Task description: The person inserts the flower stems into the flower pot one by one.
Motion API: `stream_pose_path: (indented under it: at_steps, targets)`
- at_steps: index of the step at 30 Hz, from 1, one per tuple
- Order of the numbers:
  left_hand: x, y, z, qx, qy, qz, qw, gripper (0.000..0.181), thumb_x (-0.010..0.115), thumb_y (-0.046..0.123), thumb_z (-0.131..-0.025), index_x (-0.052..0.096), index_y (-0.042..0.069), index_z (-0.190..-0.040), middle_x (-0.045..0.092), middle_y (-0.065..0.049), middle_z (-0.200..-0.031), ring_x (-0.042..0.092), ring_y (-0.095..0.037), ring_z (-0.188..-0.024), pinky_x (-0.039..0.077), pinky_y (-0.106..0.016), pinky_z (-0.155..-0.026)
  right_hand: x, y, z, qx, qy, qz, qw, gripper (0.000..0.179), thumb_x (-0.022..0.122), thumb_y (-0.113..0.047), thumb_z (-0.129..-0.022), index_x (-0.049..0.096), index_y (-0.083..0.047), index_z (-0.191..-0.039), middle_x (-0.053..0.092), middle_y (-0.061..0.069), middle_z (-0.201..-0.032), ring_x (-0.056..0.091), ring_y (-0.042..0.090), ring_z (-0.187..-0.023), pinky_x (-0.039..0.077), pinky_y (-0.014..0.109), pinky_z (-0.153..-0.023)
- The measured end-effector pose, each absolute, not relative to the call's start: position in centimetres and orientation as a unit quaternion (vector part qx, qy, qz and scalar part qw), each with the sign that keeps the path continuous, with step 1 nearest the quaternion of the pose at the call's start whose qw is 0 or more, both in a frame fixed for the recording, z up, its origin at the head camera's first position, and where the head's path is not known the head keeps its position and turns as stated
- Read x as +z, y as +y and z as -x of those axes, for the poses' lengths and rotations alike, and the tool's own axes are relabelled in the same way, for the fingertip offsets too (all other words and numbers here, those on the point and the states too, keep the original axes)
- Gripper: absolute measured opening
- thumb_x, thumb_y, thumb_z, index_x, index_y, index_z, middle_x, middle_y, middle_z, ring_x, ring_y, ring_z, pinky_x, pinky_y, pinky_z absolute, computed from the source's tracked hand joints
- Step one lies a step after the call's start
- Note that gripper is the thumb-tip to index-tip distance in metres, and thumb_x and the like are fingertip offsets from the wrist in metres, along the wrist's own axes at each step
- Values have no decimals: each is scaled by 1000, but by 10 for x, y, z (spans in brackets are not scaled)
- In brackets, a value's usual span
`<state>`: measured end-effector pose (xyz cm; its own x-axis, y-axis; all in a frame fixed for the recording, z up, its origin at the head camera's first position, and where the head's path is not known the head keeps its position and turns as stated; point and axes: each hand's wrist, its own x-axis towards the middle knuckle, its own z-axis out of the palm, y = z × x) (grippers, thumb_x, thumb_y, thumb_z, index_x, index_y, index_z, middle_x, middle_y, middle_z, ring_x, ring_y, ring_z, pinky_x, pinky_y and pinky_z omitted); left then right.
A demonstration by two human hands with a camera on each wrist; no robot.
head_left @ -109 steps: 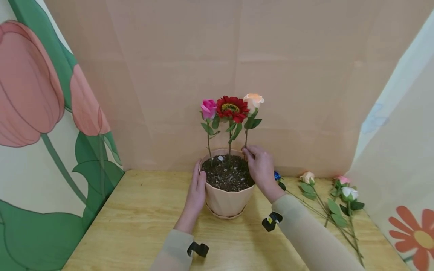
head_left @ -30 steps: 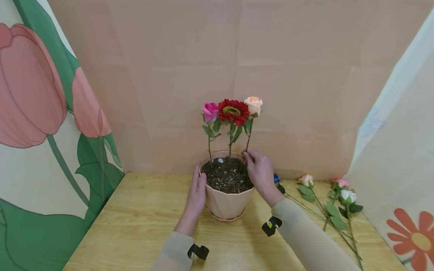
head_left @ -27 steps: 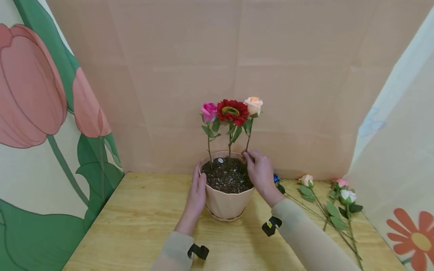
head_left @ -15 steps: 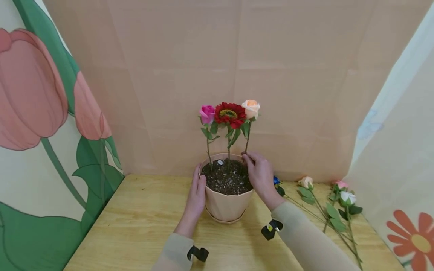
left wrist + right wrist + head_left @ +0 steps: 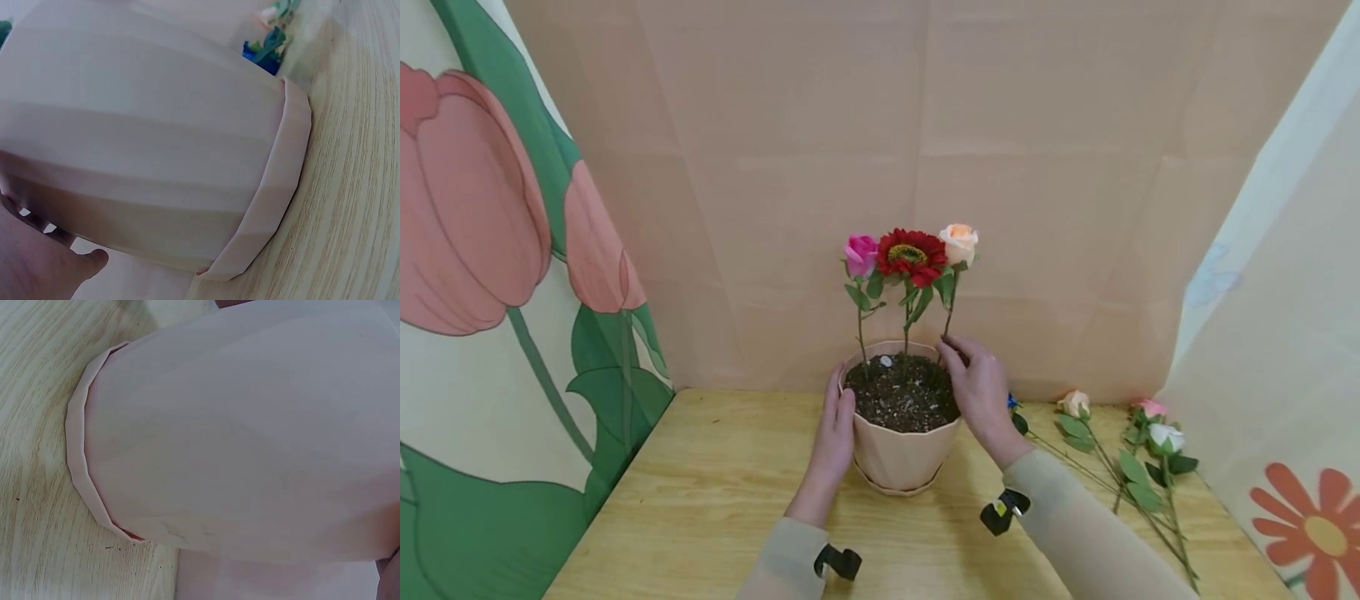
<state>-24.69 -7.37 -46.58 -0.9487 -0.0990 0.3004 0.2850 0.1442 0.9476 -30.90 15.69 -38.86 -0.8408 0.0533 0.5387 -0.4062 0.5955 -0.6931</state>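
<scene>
A pale pink faceted flowerpot (image 5: 904,458) of dark soil (image 5: 901,400) stands on its saucer (image 5: 895,490). My left hand (image 5: 835,425) rests along its left side, fingers stretched against the wall; the left wrist view shows thumb and fingers (image 5: 47,259) at the pot. My right hand (image 5: 979,383) is at the right rim, thumb and forefinger at the lower stem of a peach rose (image 5: 959,243). That rose leans slightly right. A magenta rose (image 5: 861,255) and a red daisy-like flower (image 5: 912,257) stand upright in the soil. In the right wrist view the pot (image 5: 237,444) hides most of the hand.
On the table (image 5: 700,500), right of the pot, lie a blue flower (image 5: 1012,402), a peach rose (image 5: 1074,404), a pink flower (image 5: 1150,408) and a white rose (image 5: 1167,437), their stems crossing. A beige backdrop (image 5: 790,208) rises behind the table.
The peach rose in the pot tilts more to the right than in the oldest frame. My right fingers have just shifted slightly rightward and look looser at the stem. The left hand stays on the pot.
</scene>
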Motion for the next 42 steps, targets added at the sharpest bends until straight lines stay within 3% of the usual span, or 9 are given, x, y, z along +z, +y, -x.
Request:
stream_pose_path:
  at_steps: [6, 12, 19, 24, 33, 38, 42]
  targets:
    - [-467, -74, 246, -648, -745, 59, 149, 57, 33, 37, -123, 21, 27, -178, 19, -12, -183, 22, -42, -165, 20, -65, -131, -388, 166, 306, 463, -851, -94, 231, 35, 71, -30, -111, 79, -5, -136, 79, 13, -124, 78, 29, -100, 63, 41, -78]
    - [-469, -74, 246, -648, -743, 61, 155, 57, 32, 36, -123, 23, 24, -178, 20, -14, -182, 22, -44, -164, 18, -66, -131, -383, 183, 298, 475, -845, -99, 226, 39, 72, -33, -111, 78, -5, -137, 81, 15, -119, 79, 30, -95, 57, 24, -71]
    - [-469, -76, 247, -649, -742, 63, 156, 57, 33, 35, -123, 22, 22, -178, 19, -14, -182, 20, -43, -165, 16, -66, -131, -379, 214, 289, 443, -866, -95, 214, 40, 70, -34, -112, 77, -5, -138, 82, 14, -113, 79, 32, -95, 57, 27, -73]
    - [-468, -76, 247, -647, -743, 64, 157, 58, 33, 37, -123, 22, 22, -178, 19, -15, -182, 20, -43, -165, 18, -67, -131, -381, 237, 282, 420, -875, -98, 218, 38, 71, -32, -112, 77, -6, -138, 82, 12, -109, 78, 28, -89, 55, 22, -63]
    - [-466, -75, 247, -652, -740, 64, 151, 57, 33, 37, -123, 21, 26, -178, 18, -12, -183, 19, -41, -166, 17, -64, -132, -395, 277, 270, 382, -890, -107, 225, 38, 71, -31, -111, 77, -3, -137, 82, 15, -112, 75, 31, -91, 53, 18, -65]
    - [-466, -75, 247, -652, -741, 61, 149, 58, 34, 38, -123, 21, 28, -178, 18, -9, -183, 19, -39, -166, 17, -64, -132, -402, 300, 264, 354, -905, -104, 210, 37, 72, -29, -111, 77, -1, -136, 82, 16, -110, 76, 26, -86, 55, 22, -62]
    - [-466, -75, 247, -652, -741, 60, 149, 58, 34, 38, -123, 20, 29, -178, 18, -8, -183, 19, -37, -166, 17, -62, -133, -406, 316, 258, 325, -921, -102, 192, 40, 72, -32, -111, 76, -3, -137, 81, 16, -112, 76, 24, -86, 58, 32, -64]
